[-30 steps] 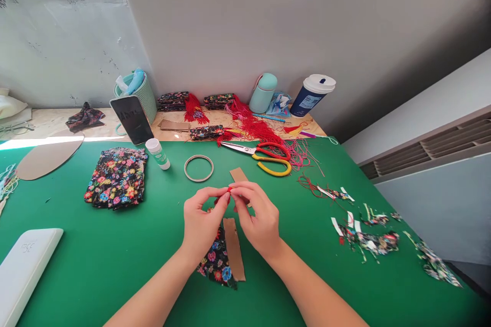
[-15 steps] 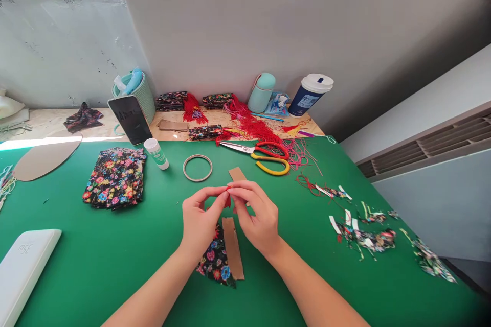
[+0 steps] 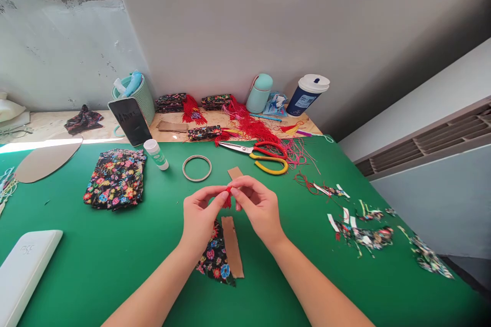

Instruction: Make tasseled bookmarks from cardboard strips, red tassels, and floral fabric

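A small red tassel (image 3: 227, 200) is pinched between both hands over the middle of the green mat. My left hand (image 3: 202, 214) grips its top from the left with thumb and fingertips. From the right, my right hand (image 3: 261, 209) holds the same top end, its fingers curled. Below the hands lie a black floral cloth piece (image 3: 217, 260) and, overlapping its right side, a brown card strip (image 3: 232, 248). Another brown card piece (image 3: 235, 172) shows just beyond my right hand's fingers. A tape ring (image 3: 197, 168) lies farther back.
Red and yellow scissors (image 3: 268, 156) lie behind the hands. At left are a floral cloth stack (image 3: 114, 179), glue stick (image 3: 156, 154), leaning phone (image 3: 130, 121) and white device (image 3: 28, 271). Cloth scraps (image 3: 368, 237) lie right; a bottle (image 3: 260, 93) and cup (image 3: 308, 94) stand behind.
The fingers of my right hand have shifted, with the thumb now higher near the tassel's top. More of the red tassel shows between the hands.
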`<state>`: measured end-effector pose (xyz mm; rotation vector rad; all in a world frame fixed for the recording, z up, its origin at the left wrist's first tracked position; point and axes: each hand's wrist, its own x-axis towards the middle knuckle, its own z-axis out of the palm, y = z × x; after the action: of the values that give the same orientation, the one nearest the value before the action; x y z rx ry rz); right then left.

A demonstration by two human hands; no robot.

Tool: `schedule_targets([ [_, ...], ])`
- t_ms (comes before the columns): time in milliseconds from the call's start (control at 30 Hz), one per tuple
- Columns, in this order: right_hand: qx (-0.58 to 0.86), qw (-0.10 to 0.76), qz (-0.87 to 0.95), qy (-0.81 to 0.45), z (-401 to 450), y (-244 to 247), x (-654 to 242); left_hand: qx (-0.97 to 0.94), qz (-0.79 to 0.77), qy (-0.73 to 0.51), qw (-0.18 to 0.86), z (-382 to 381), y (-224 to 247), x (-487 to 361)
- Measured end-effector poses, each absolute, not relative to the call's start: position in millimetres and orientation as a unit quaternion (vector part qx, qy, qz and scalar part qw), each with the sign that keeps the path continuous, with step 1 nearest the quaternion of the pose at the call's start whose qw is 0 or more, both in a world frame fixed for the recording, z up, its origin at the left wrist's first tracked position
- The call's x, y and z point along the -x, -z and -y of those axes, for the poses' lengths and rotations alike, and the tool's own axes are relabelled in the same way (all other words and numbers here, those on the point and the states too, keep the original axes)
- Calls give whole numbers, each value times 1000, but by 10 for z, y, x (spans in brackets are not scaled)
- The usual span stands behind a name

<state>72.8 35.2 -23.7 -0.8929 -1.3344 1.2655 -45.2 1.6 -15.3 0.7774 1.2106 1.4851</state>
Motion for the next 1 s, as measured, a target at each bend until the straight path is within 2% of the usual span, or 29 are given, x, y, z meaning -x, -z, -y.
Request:
schedule_targets([
  [233, 375, 536, 595, -467, -335, 268, -755, -260, -443, -620, 593, -32, 177, 458],
  [800, 335, 529, 717, -306, -342, 187, -779, -218, -421, -622, 623, -48, 185, 472],
  [900, 328, 524, 721, -312, -337, 183, -788, -206, -417, -622, 630, -56, 190, 467],
  [1000, 332, 517, 696, -371, -335, 202, -797, -184, -411, -621, 642, -62, 187, 465],
])
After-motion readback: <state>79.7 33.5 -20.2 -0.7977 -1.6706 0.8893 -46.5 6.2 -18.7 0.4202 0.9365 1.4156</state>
